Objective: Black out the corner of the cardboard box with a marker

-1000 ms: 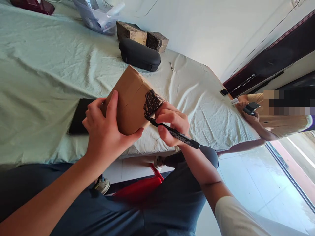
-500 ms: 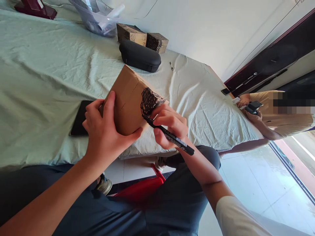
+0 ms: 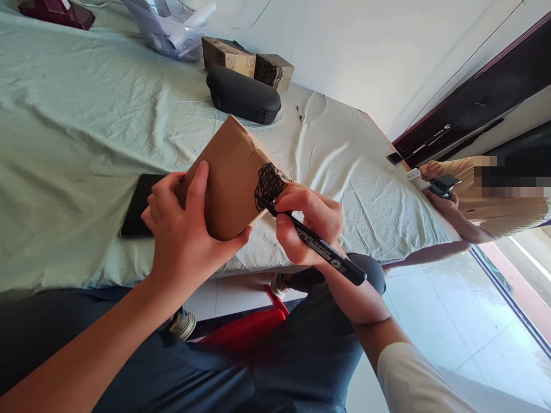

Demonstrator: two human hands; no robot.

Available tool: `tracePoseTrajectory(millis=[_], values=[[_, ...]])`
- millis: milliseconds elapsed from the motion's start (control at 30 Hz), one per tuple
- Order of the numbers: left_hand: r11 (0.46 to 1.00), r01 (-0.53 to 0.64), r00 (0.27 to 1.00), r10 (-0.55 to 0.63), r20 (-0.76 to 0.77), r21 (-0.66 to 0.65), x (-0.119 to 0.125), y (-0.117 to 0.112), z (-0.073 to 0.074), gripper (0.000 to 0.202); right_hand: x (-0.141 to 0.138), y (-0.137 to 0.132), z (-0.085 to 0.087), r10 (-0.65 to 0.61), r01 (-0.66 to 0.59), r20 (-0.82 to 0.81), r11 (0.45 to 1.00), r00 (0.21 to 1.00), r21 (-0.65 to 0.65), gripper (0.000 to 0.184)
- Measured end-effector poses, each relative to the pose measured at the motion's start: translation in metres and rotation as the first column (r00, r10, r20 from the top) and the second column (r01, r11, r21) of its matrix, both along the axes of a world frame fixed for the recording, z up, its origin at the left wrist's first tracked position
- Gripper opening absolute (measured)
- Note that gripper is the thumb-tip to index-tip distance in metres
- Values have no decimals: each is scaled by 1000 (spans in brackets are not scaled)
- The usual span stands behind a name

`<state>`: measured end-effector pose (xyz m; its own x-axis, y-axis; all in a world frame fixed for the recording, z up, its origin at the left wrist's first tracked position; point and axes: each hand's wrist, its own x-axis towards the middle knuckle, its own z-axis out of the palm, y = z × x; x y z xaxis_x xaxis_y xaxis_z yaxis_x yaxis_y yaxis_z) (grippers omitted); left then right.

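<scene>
Our left hand (image 3: pixel 183 235) clasps the box (image 3: pixel 230 178) (fingers curled round); at 3 o'clock, our right hand (image 3: pixel 307 223) pinches the marker (image 3: pixel 318 246).

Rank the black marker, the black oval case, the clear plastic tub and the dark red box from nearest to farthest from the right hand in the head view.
1. black marker: gripped in the right hand.
2. black oval case: on the sheet, up and left.
3. clear plastic tub: farther back, top edge.
4. dark red box: far top-left corner.
</scene>
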<state>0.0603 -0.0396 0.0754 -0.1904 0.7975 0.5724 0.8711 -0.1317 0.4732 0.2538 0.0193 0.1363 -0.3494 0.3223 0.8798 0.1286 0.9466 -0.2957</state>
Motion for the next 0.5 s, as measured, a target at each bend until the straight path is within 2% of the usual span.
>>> tracePoseTrajectory(millis=[133, 333, 500], values=[[1000, -2, 1000, 2, 18, -22, 1, -1, 1, 133, 2, -1, -1, -63, 66, 45, 996, 997, -60, 14], [999, -1, 995, 6, 96, -52, -1, -1, 3, 127, 7, -3, 9, 88, -73, 73, 979, 993, -193, 17], [999, 18, 997, -15, 72, -32, -4, 1, 1, 133, 12, 0, 9, 86, -79, 23, 973, 996, -217, 16]])
